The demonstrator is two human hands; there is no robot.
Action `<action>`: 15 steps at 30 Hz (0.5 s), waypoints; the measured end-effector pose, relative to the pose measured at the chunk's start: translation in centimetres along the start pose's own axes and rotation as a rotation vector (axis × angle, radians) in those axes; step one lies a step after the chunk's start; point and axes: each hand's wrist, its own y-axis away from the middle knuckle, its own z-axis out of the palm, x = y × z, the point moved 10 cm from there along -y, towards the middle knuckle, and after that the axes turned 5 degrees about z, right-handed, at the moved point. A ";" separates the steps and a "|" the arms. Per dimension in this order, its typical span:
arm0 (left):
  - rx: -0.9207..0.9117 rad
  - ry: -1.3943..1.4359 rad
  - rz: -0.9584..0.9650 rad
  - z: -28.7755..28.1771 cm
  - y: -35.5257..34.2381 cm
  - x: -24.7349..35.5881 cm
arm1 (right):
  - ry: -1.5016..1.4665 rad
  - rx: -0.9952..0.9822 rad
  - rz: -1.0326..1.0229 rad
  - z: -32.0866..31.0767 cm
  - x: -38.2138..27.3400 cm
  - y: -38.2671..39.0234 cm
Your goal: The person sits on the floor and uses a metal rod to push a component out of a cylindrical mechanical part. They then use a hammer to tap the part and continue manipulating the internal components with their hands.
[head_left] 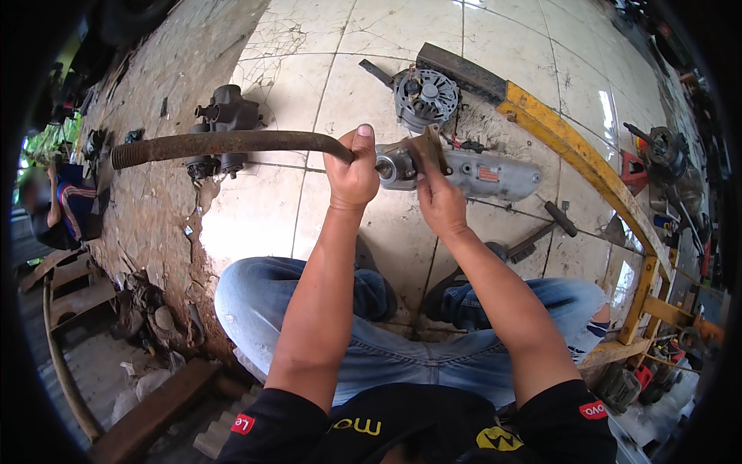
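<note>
My left hand (352, 176) is wrapped round the bent right end of a rusty metal pipe (232, 143), thumb up. The pipe stretches far to the left and has a threaded tip. Right beside that fist is a silver metal housing (397, 165) with a round opening and a brownish flange plate (435, 151). My right hand (443, 203) grips this housing near the flange, with the index finger laid along it. Whether the pipe is joined to the housing is hidden by my left hand. Behind, an elongated grey metal cover (502, 176) lies on the tiles.
An alternator (427, 97) and a dark cast metal part (232, 112) lie ahead on the tiled floor (301, 77). A yellow steel frame (583, 147) curves round the right side. A dark-handled tool (560, 220) and a brush (531, 244) lie near my right foot. Another person (66, 197) sits far left.
</note>
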 end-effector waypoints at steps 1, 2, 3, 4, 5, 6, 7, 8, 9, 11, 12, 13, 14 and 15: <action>-0.009 -0.047 0.001 -0.2 -0.1 -0.2 | -0.043 0.067 0.081 -1.0 0.7 -0.4; 0.005 -0.047 -0.007 -0.4 -0.3 -0.4 | -0.027 0.095 0.042 -1.4 0.1 -0.6; 0.019 -0.047 -0.015 -0.6 -0.4 -0.5 | -0.011 0.122 0.003 -1.6 -0.6 -0.7; 0.034 -0.048 -0.023 -0.8 -0.4 -0.6 | 0.004 0.149 -0.037 -1.8 -1.3 -0.8; 0.032 -0.011 -0.051 -0.7 -0.5 -0.7 | 0.054 0.019 -0.062 -0.2 -1.6 -1.0; 0.013 -0.017 -0.031 -0.5 -0.5 -0.5 | 0.078 -0.048 -0.055 0.9 -1.7 -0.9; -0.006 -0.022 -0.012 -0.2 -0.6 -0.2 | 0.102 -0.114 -0.047 2.2 -1.9 -0.8; -0.023 -0.032 0.004 -0.1 -0.5 0.0 | 0.123 -0.186 -0.040 3.4 -2.4 -0.5; -0.017 -0.030 -0.005 -0.1 -0.4 -0.1 | 0.100 -0.261 0.031 4.4 -2.2 -0.4; -0.004 -0.023 -0.021 0.0 -0.3 -0.2 | 0.027 -0.214 0.056 4.7 -3.6 1.3; 0.004 -0.028 -0.020 -0.1 -0.3 -0.1 | -0.009 -0.189 0.068 4.7 -3.9 1.8; 0.012 -0.032 -0.019 -0.3 -0.4 0.0 | 0.045 -0.247 0.045 5.0 -3.5 1.8; 0.021 -0.037 -0.016 -0.4 -0.5 0.2 | 0.062 -0.257 0.038 5.0 -2.9 1.3; 0.005 -0.037 -0.008 -0.1 -0.5 0.4 | 0.080 -0.265 0.035 5.0 -2.1 0.5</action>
